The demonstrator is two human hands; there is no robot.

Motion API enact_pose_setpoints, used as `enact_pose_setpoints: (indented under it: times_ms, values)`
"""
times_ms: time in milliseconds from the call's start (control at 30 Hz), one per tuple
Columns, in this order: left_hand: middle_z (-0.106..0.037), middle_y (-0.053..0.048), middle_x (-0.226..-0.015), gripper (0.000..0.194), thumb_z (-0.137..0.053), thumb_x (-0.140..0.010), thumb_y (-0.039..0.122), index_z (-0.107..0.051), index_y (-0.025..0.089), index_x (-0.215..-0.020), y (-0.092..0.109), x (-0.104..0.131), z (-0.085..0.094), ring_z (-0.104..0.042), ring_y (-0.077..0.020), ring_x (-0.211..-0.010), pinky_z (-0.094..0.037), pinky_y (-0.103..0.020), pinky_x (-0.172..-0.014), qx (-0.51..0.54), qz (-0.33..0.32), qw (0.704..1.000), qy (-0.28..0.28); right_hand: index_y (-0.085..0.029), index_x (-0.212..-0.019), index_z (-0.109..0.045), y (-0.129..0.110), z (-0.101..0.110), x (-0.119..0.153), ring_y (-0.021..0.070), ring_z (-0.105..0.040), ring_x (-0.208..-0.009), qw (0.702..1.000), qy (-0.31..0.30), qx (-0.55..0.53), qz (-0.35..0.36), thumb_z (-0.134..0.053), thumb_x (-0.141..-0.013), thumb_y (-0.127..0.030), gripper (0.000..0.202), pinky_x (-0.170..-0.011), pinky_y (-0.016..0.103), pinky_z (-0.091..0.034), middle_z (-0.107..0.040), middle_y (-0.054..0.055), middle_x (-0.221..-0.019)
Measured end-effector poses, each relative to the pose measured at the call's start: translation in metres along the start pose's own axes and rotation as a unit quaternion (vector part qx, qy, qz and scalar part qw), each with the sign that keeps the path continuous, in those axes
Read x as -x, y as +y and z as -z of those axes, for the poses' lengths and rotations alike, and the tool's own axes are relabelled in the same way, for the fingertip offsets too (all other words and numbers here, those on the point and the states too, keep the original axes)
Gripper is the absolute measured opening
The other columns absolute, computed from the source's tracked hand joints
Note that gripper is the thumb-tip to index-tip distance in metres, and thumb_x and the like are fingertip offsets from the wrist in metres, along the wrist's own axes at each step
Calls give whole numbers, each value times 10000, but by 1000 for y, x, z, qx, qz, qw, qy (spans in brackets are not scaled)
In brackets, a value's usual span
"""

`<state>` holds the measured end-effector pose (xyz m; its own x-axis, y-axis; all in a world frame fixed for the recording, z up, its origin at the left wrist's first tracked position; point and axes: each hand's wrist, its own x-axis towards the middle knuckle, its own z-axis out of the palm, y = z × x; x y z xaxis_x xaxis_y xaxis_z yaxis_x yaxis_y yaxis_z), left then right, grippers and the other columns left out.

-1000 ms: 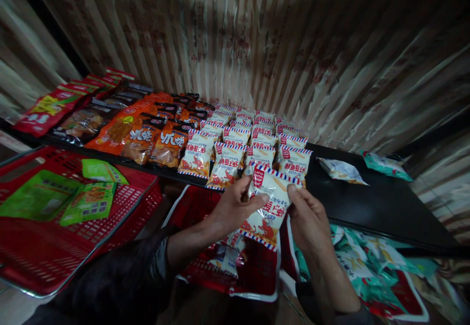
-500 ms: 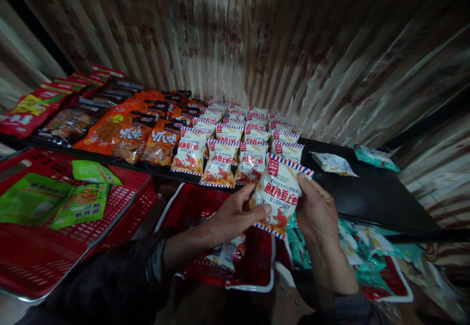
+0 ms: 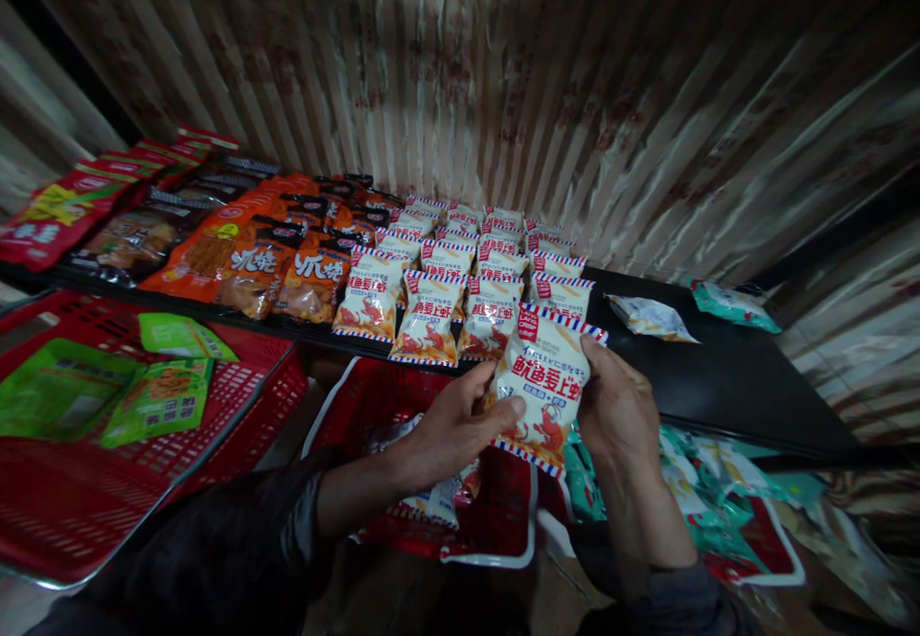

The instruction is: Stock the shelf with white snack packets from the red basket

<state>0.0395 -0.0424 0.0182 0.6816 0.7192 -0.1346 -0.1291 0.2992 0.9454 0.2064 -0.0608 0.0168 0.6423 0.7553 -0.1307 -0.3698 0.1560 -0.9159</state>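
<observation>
A white snack bag (image 3: 539,387) with red lettering, a red shrimp picture and striped ends is held between both hands. My left hand (image 3: 460,422) grips its left edge, thumb across the front. On the other side, my right hand (image 3: 619,392) closes around the right edge, its thumb near the top corner. The bag is tilted toward me, just in front of the shelf's edge. Behind it, matching snack bags (image 3: 431,318) stand in rows on the black shelf (image 3: 733,377). Below my left hand, a red basket (image 3: 495,511) has a few more packets inside, partly hidden by my arm.
Orange snack packs (image 3: 314,282) and red packs (image 3: 57,210) fill the shelf's left part. One white bag (image 3: 651,318) and a teal bag (image 3: 734,306) lie on its right part. A red basket (image 3: 64,492) at left holds green packets (image 3: 162,401); teal bags (image 3: 719,492) fill another at right.
Both hands keep their hold on the snack bag, which has shifted very slightly left and down in view. The shelf and baskets look otherwise the same.
</observation>
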Motion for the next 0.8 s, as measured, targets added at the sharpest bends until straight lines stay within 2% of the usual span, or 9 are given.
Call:
enact_pose_setpoints:
  times_ms: [67,200,267,367,467,633,800]
  values:
    - [-714,-109,-1066,405,-668,-810,379,-589,147,-1133,2,0,1,-676,-247,-934,-506,-368,-830,10,-1,1000,12,-183,-855,-749,-1,-1,2,243,-726,-774,1000,-27,9,-14,-836,-613,-425,353,-712,367,-578,-762,38,-750]
    - [-711,-99,-1107,342,-657,-830,345,-609,173,-1121,9,-4,8,-668,-249,-999,-489,-387,-903,59,-29,996,66,-217,-1046,-721,-1,-2,8,219,-718,-835,989,-125,63,-48,-724,-719,-591,497,-707,337,-567,-763,71,-950]
    - [-720,-93,-1087,332,-668,-821,339,-617,178,-1106,14,-6,11,-672,-249,-998,-488,-387,-912,94,-41,990,99,-233,-1100,-702,2,0,10,213,-703,-887,983,-151,96,-43,-714,-736,-597,515,-740,330,-558,-749,73,-1024]
    - [-727,-83,-1068,296,-677,-806,326,-631,182,-1061,19,-9,12,-661,-259,-1037,-496,-380,-909,135,-50,981,130,-252,-1120,-692,10,1,13,214,-668,-978,974,-177,139,-32,-769,-719,-529,493,-858,345,-529,-727,52,-1080]
    - [-728,-76,-1058,231,-667,-807,303,-646,180,-1001,22,-9,12,-659,-260,-1050,-500,-374,-906,155,-49,977,138,-261,-1115,-685,18,-1,14,214,-661,-952,971,-190,138,-44,-827,-664,-481,521,-899,372,-515,-726,30,-1024]
    - [-735,-78,-1005,164,-648,-824,260,-654,176,-965,20,-11,13,-678,-256,-1014,-513,-372,-875,189,-22,972,141,-255,-1036,-703,22,-8,17,212,-672,-905,980,-179,57,-66,-862,-624,-419,471,-883,392,-528,-738,25,-1004]
    - [-744,-85,-933,144,-659,-818,280,-666,167,-908,19,-15,16,-678,-267,-1015,-516,-380,-861,218,1,969,120,-250,-1002,-711,21,-9,17,206,-671,-902,985,-159,47,-52,-843,-659,-386,392,-858,385,-531,-742,22,-1018]
